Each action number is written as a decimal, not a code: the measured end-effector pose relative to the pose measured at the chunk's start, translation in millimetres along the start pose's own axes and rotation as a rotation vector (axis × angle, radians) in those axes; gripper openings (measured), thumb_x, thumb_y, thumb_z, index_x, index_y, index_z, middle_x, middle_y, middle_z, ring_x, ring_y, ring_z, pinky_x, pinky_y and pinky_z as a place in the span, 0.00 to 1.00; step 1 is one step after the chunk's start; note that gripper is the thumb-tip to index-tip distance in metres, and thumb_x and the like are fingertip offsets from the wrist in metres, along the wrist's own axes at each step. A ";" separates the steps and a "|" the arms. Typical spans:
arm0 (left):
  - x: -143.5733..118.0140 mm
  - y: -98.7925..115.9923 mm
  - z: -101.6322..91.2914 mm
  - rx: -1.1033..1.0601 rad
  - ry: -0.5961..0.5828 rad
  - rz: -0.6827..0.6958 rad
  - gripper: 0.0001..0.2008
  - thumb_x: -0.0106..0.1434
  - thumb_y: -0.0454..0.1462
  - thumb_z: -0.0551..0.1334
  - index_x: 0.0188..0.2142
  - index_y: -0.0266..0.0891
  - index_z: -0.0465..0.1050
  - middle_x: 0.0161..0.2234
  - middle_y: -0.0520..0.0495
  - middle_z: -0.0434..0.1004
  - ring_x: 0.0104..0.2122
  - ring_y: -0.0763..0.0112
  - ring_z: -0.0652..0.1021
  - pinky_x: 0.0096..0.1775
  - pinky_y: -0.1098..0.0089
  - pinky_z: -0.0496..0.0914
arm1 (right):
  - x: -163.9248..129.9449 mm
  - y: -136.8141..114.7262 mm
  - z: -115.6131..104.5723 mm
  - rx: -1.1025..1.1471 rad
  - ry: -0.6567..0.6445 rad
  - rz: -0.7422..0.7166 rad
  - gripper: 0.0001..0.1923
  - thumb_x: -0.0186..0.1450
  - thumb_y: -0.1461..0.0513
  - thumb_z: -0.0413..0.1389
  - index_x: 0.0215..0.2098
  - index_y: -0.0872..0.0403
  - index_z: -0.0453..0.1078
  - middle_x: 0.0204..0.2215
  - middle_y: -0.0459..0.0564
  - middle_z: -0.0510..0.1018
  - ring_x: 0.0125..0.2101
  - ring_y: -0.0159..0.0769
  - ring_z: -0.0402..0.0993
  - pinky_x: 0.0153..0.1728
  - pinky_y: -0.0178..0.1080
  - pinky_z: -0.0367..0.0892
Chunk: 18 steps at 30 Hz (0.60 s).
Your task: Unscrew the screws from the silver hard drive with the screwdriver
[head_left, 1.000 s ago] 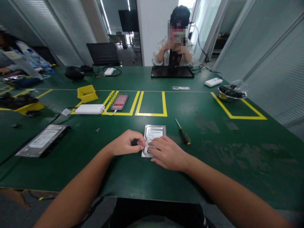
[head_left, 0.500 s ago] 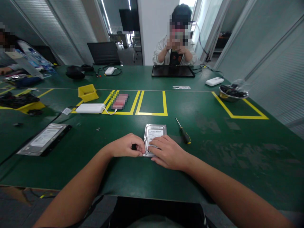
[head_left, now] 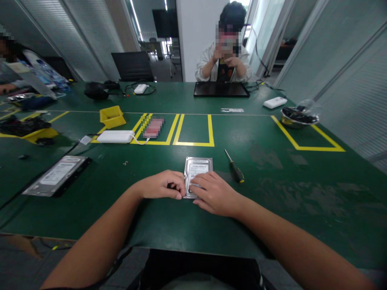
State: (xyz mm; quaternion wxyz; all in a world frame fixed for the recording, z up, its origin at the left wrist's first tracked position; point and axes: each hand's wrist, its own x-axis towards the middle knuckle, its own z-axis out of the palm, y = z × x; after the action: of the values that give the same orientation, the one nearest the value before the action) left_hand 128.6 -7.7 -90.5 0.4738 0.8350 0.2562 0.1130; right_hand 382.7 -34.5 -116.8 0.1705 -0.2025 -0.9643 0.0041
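Observation:
A silver hard drive (head_left: 198,164) with a white label lies flat on the green table. At its lower left corner, the curled fingers and thumb of my left hand (head_left: 165,184) come together beside the edge; what they pinch, if anything, is too small to make out. My right hand (head_left: 213,193) rests across the drive's lower right part with fingers apart, covering much of the label. To the right of that hand lies a screwdriver (head_left: 236,170) with a dark handle and yellow end, its shaft pointing away from me.
Several tiny screws (head_left: 125,163) lie left of my hands. Another hard drive (head_left: 56,177) sits farther left. A yellow bin (head_left: 112,117), a white power bank (head_left: 115,137) and a bowl of dark parts (head_left: 299,117) stand beyond. A person (head_left: 223,60) sits opposite, behind a black panel (head_left: 221,90).
The whole view has shifted very slightly. Both hands keep their places on and beside the hard drive; the left fingers have barely moved.

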 end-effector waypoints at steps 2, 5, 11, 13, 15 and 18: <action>0.3 -2.9 -0.1 -0.004 0.002 0.003 0.05 0.63 0.37 0.66 0.37 0.41 0.81 0.34 0.48 0.72 0.34 0.72 0.72 0.37 0.72 0.67 | 0.1 0.0 -0.1 0.001 -0.011 0.002 0.16 0.69 0.57 0.53 0.52 0.57 0.68 0.49 0.58 0.74 0.51 0.47 0.66 0.49 0.48 0.61; 1.1 -7.2 0.0 -0.033 -0.005 -0.004 0.05 0.63 0.37 0.66 0.37 0.41 0.81 0.33 0.49 0.71 0.35 0.72 0.72 0.39 0.72 0.67 | 0.5 -0.3 -0.6 -0.001 -0.026 0.004 0.17 0.69 0.57 0.52 0.52 0.57 0.68 0.50 0.57 0.73 0.51 0.47 0.66 0.51 0.48 0.61; 3.3 -11.4 2.6 -0.023 -0.012 0.010 0.05 0.63 0.39 0.67 0.37 0.41 0.82 0.32 0.49 0.72 0.35 0.72 0.73 0.39 0.72 0.67 | 0.4 -0.8 -1.6 -0.001 -0.020 0.004 0.17 0.69 0.57 0.52 0.53 0.57 0.67 0.50 0.57 0.73 0.51 0.46 0.67 0.51 0.48 0.61; 3.3 -11.8 3.9 -0.016 -0.007 0.016 0.05 0.62 0.38 0.67 0.37 0.41 0.82 0.32 0.49 0.73 0.34 0.72 0.73 0.38 0.73 0.67 | 0.5 -1.1 -1.7 -0.002 -0.022 0.005 0.17 0.69 0.57 0.53 0.53 0.57 0.67 0.50 0.57 0.73 0.51 0.46 0.67 0.51 0.48 0.61; 2.6 -12.2 5.2 -0.010 0.006 0.019 0.05 0.62 0.38 0.67 0.37 0.41 0.82 0.32 0.49 0.73 0.34 0.73 0.73 0.38 0.73 0.66 | 0.7 -1.4 -1.6 -0.003 -0.026 0.008 0.17 0.69 0.57 0.53 0.52 0.57 0.67 0.50 0.57 0.73 0.51 0.46 0.67 0.51 0.48 0.61; 1.2 -13.9 6.8 0.010 0.031 0.016 0.05 0.62 0.38 0.68 0.37 0.41 0.83 0.31 0.50 0.73 0.33 0.73 0.72 0.37 0.73 0.65 | 0.9 -1.5 -1.3 -0.006 -0.020 0.003 0.16 0.69 0.57 0.53 0.52 0.57 0.68 0.50 0.57 0.73 0.51 0.46 0.67 0.51 0.48 0.61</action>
State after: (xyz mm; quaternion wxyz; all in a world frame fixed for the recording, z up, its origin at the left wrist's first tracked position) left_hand 128.1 -6.2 -105.9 0.4646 0.8375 0.2575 0.1284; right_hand 381.7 -35.7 -115.2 0.1601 -0.2044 -0.9657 0.0034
